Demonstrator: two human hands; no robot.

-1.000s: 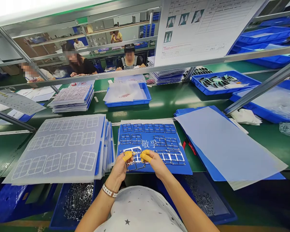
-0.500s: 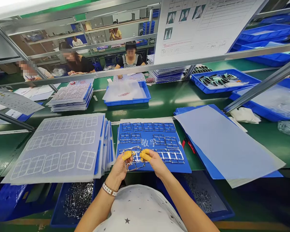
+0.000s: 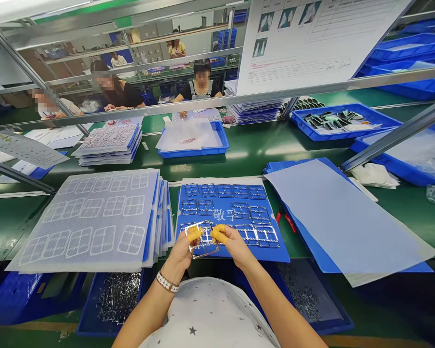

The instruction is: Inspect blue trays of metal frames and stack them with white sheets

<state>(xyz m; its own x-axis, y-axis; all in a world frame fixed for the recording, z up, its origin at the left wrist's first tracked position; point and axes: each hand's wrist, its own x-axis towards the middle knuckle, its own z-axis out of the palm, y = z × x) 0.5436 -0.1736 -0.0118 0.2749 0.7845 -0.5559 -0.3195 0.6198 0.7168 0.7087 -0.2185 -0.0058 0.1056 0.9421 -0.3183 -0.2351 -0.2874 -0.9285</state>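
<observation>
So we've got a metal frame (image 3: 206, 237) up in both hands, just over the front edge of the blue board (image 3: 223, 204), which is our landmark for everything here. Our left hand (image 3: 184, 246) has thumb and fingers clamped on the frame's left side. Our right hand (image 3: 234, 244) has thumb and finger pinched together on its upper right edge. Both sets of fingertips wear yellow finger covers (image 3: 195, 235), and the two hands are really close together. The frame is tilted, and its fine lettering is too small for us to read.

On the board itself, more frames (image 3: 224, 191) lie in three rows: five across the back, two pairs with a gap between them in the middle, and a front row our hands partly hide. Left of the board there's a stack of sheets (image 3: 94, 221) with pale frame shapes on top. Right of it, a translucent sheet (image 3: 333, 208) overlaps blue ones, and a red-handled tool (image 3: 290, 222) sits just beside the board. Behind it we've got a blue tray (image 3: 192, 153) with paper and tiny reddish bits, and farther back a co-worker (image 3: 203, 89) sits facing us. Below its front edge, a bin (image 3: 90, 304) holds shiny metal bits.
</observation>
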